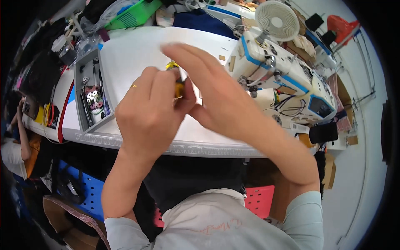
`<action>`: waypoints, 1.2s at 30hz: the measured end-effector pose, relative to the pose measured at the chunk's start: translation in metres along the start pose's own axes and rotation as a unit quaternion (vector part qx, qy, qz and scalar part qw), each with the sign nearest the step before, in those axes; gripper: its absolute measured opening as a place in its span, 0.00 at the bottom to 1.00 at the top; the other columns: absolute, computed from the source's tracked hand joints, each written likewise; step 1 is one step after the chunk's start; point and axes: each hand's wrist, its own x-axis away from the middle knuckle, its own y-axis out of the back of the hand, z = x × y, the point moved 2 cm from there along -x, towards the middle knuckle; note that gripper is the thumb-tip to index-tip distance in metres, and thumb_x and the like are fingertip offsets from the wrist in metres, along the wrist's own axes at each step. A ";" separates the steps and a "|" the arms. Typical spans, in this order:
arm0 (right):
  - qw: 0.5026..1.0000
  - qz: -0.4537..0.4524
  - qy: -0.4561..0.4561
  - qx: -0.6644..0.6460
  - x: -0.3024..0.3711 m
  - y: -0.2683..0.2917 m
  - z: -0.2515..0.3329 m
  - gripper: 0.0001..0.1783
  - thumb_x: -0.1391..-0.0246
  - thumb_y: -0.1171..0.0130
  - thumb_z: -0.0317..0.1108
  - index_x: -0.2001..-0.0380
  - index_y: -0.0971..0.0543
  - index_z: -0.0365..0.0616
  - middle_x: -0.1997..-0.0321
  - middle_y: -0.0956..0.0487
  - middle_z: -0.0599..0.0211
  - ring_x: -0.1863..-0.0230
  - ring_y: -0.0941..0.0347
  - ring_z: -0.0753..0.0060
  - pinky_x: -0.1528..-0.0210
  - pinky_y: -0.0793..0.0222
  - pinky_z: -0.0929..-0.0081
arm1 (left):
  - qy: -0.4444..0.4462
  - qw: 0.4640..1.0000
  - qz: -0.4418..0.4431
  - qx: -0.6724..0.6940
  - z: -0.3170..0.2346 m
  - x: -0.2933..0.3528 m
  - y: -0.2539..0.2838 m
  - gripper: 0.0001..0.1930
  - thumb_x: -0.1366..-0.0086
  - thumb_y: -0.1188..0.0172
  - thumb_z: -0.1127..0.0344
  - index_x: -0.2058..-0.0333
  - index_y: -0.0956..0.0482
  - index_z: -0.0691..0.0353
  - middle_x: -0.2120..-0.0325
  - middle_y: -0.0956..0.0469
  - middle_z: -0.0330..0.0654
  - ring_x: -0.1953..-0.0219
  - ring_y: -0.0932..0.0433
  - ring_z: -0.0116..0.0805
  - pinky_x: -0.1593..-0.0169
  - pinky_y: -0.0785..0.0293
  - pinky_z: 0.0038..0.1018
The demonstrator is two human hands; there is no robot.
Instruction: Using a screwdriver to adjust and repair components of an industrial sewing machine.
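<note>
My left hand [146,106] is above the white sewing table [129,50], its fingers closed around a small yellow-and-black tool [179,89]. Most of the tool is hidden by the fingers, so its exact kind does not show. A yellow end [171,65] sticks out at the top of the fist. Just right of it, my right hand [221,93] has its fingers stretched out, somewhat blurred, with the palm toward the tool. Its thumb is close to the left fingers; whether they touch cannot be made out. A ring sits on one left finger.
At the right stands a white-and-blue sewing machine [283,71] with a fan [276,21] behind it. A grey tray [79,106] with bobbins and pens lies at the left, and a green basket [135,16] at the back. Another person's arm [23,133] shows far left.
</note>
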 end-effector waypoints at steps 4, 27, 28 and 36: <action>0.996 0.064 0.012 -0.054 -0.042 0.013 -0.015 0.30 0.55 0.34 0.18 0.45 0.27 0.44 0.57 0.18 0.52 0.53 0.20 0.47 0.56 0.22 0.58 | 0.002 0.998 -0.006 0.056 0.005 -0.039 0.015 0.13 0.40 0.27 0.72 0.59 0.19 0.67 0.70 0.19 0.39 0.72 0.20 0.27 0.69 0.25 0.24; 0.984 -0.042 0.024 -0.174 -0.049 0.130 -0.035 0.14 0.37 0.39 0.31 0.59 0.30 0.31 0.68 0.22 0.52 0.67 0.26 0.62 0.61 0.29 0.66 | 0.198 0.888 0.218 0.354 0.008 0.035 -0.152 0.07 0.33 0.33 0.70 0.59 0.17 0.66 0.67 0.15 0.45 0.65 0.15 0.37 0.60 0.20 0.29; 0.983 -0.043 0.020 -0.179 -0.053 0.127 -0.035 0.14 0.37 0.39 0.31 0.58 0.30 0.31 0.68 0.22 0.52 0.67 0.26 0.61 0.61 0.29 0.66 | 0.187 0.895 0.213 0.344 0.007 0.038 -0.153 0.07 0.34 0.33 0.70 0.60 0.17 0.66 0.67 0.15 0.46 0.65 0.15 0.37 0.61 0.19 0.29; 0.979 -0.064 -0.023 -0.195 -0.071 0.105 -0.022 0.14 0.37 0.39 0.30 0.57 0.31 0.31 0.68 0.22 0.51 0.67 0.26 0.60 0.59 0.29 0.64 | 0.166 0.910 0.188 0.331 0.006 0.046 -0.158 0.06 0.35 0.33 0.73 0.61 0.16 0.67 0.68 0.14 0.46 0.66 0.14 0.36 0.61 0.19 0.28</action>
